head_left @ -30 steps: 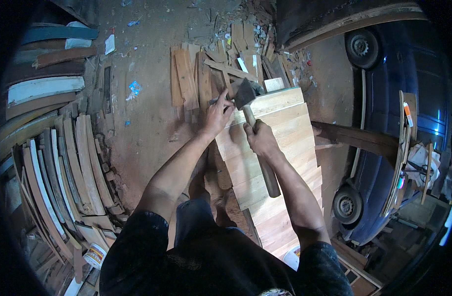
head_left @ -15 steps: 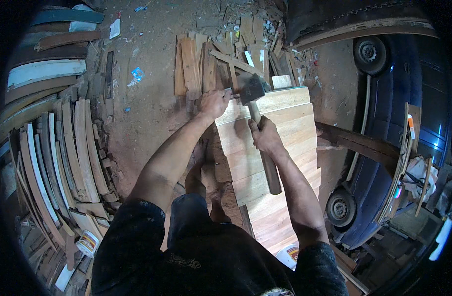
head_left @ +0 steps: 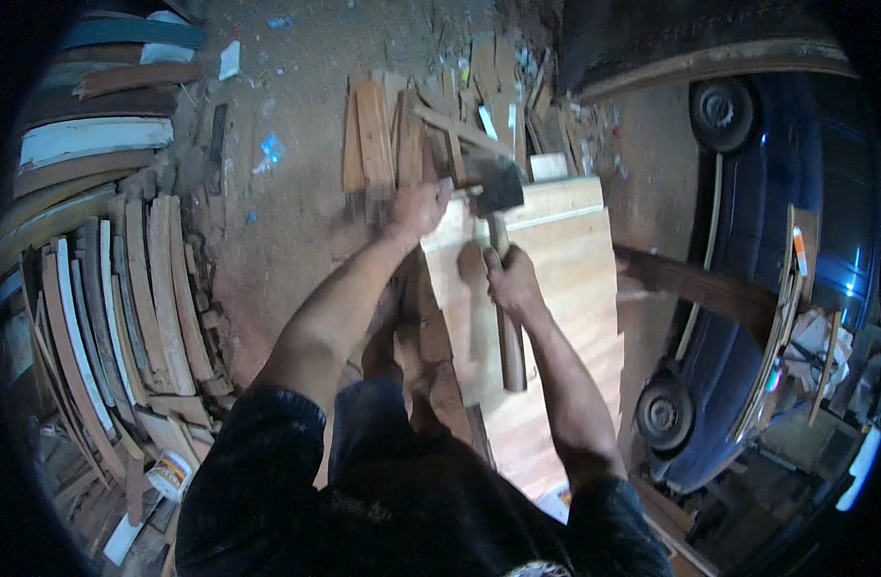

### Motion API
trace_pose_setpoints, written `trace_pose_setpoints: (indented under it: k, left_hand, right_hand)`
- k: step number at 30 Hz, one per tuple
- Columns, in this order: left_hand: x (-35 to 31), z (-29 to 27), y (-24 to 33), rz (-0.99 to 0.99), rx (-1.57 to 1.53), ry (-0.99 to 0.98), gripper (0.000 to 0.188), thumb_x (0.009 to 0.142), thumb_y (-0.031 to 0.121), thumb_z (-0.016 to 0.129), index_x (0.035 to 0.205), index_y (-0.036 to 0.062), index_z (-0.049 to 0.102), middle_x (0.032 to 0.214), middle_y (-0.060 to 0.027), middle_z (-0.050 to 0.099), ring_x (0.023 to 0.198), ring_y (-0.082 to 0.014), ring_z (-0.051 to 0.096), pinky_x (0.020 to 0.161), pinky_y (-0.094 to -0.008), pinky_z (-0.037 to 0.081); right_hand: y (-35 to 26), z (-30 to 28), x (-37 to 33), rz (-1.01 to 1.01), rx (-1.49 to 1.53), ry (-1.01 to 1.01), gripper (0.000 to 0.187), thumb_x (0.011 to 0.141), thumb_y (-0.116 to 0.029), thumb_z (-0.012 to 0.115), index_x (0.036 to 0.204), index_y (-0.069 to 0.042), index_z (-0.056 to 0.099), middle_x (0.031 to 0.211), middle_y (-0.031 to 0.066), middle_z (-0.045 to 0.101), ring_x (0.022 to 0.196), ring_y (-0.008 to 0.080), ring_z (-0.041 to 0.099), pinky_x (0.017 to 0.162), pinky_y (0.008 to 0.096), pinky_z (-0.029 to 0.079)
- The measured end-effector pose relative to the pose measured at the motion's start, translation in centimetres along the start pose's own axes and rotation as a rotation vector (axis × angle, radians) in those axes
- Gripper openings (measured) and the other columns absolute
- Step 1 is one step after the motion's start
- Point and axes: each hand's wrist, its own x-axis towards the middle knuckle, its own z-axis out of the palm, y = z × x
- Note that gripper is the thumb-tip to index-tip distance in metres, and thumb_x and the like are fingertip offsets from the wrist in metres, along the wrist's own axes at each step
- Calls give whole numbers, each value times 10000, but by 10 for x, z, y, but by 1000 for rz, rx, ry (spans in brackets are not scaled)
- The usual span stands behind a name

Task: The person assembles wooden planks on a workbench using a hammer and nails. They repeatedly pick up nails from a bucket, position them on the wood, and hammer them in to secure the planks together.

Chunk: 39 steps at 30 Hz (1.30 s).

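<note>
My right hand is wrapped round the wooden handle of a hammer with a big dark block head. That head is blurred and hangs over the far left corner of a panel of pale boards laid edge to edge. Close by the corner, my left hand is closed, its fingers pinched beside the hammer head. Whatever it grips is too small and smeared to name. A narrow board with a pale edge line lies across the panel's far end.
Loose boards and offcuts lie on the dirt floor beyond the panel. Stacked planks fill the left side. On the right, a dark beam runs toward a blue vehicle. A white bucket stands at lower left.
The hammer head has shifted slightly down and to the right, and its handle end has swung left. My left hand stays at the panel's corner, now more blurred.
</note>
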Motion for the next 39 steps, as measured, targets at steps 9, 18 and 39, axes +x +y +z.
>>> trace_pose_setpoints:
  k: [9,18,39]
  left_hand:
    - [-6,2,-7,-5,-16,-25,521,1044,458,441,1064,40,750,1075,-230,731,1040,-409,686,947,-505,526]
    - [-12,5,5,35,-61,73,513,1041,444,441,1042,48,767,1019,-235,734,976,-422,698,915,-531,533]
    - [-48,18,-29,70,-405,180,603,922,430,751,1373,70,578,1327,-202,644,1245,-368,611,1071,-427,468]
  right_hand:
    - [-127,-64,-68,-675,550,476,217,1028,-207,642,1011,-3,570,649,45,600,537,101,567,500,287,455]
    - [9,9,2,-131,220,214,418,1027,-356,612,1006,61,603,721,167,660,616,226,670,564,366,508]
    - [-66,-31,-87,-403,380,370,242,1037,-204,600,1045,38,605,796,197,684,712,253,694,654,393,518]
